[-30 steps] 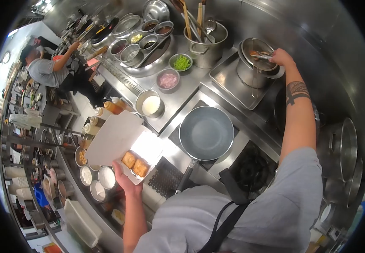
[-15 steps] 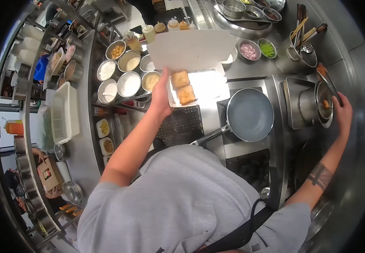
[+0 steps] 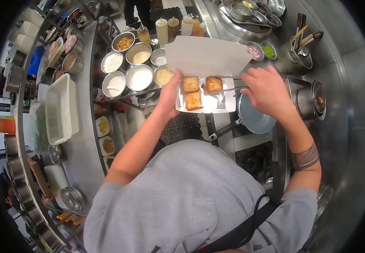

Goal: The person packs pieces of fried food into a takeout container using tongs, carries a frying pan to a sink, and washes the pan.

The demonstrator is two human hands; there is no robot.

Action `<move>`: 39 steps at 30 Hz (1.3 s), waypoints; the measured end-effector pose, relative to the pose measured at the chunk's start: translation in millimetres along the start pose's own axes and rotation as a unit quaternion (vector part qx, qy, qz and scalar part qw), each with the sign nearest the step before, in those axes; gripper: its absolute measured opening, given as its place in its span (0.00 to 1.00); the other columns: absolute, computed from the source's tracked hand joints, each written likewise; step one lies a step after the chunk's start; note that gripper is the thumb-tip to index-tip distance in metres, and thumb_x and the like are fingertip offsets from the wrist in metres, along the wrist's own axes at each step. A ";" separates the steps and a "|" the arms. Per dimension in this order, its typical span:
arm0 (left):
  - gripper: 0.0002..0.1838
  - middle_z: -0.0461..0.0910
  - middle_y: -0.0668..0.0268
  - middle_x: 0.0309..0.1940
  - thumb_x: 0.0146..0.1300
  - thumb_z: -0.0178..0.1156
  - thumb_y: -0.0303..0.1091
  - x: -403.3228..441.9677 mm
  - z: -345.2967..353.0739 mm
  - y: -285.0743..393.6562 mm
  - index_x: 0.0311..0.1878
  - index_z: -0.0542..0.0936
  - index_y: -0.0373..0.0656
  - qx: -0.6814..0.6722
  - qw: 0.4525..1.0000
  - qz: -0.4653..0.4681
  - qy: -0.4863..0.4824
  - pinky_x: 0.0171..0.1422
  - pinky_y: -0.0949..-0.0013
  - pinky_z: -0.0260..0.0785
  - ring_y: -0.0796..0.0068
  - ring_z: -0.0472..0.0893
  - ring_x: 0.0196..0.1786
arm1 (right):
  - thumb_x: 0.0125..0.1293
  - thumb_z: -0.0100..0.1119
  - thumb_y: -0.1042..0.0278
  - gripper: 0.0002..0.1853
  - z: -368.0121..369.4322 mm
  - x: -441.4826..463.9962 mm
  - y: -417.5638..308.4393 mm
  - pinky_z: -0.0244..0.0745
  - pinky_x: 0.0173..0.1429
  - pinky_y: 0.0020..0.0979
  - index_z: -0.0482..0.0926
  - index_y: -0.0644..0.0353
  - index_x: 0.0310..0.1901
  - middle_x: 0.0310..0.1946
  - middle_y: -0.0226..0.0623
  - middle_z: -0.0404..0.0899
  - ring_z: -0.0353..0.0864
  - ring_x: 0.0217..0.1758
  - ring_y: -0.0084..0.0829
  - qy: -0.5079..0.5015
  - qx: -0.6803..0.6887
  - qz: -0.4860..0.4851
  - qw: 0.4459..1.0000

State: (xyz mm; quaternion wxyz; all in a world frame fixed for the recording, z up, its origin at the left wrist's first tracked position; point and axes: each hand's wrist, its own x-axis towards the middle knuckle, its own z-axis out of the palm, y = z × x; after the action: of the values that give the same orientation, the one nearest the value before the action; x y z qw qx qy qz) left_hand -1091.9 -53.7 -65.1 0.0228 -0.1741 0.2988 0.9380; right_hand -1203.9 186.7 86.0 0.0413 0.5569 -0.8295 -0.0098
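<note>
An open white box (image 3: 210, 57) with a foil-like shiny lining is held at its left side by my left hand (image 3: 168, 96). Two golden fried pieces (image 3: 193, 100) lie one above the other in its left part. My right hand (image 3: 264, 90) is closed round metal tongs (image 3: 232, 87), whose tips reach into the box at a third, browner fried piece (image 3: 213, 84). Behind my right hand, a grey frying pan (image 3: 256, 116) sits on the stove, partly hidden.
Bowls of powders and sauces (image 3: 139, 77) stand left of the box, with squeeze bottles (image 3: 162, 31) behind. A strainer over a pot (image 3: 318, 99) is at the right, near a utensil pot (image 3: 294, 62). A white tub (image 3: 62, 110) lies on the left counter.
My right hand has come from the strainer to the box with the tongs, and a third fried piece now shows in the box. The view has turned from the earliest frame.
</note>
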 end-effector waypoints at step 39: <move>0.27 0.78 0.57 0.54 0.77 0.42 0.53 54.7 101.6 -90.2 0.65 0.68 0.40 0.053 0.995 0.034 0.071 0.54 0.55 0.78 0.60 0.81 0.52 | 0.53 0.70 0.55 0.24 90.2 -422.4 466.1 0.78 0.56 0.44 0.84 0.60 0.49 0.50 0.46 0.84 0.82 0.55 0.46 -0.124 0.018 0.694 0.709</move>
State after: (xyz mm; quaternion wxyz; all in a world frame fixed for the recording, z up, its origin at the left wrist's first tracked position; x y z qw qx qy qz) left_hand -1161.7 74.7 -56.2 -0.0212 -0.2289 0.3543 0.9064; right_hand -1482.4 751.6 0.8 -0.0769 -0.1813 -0.9799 -0.0323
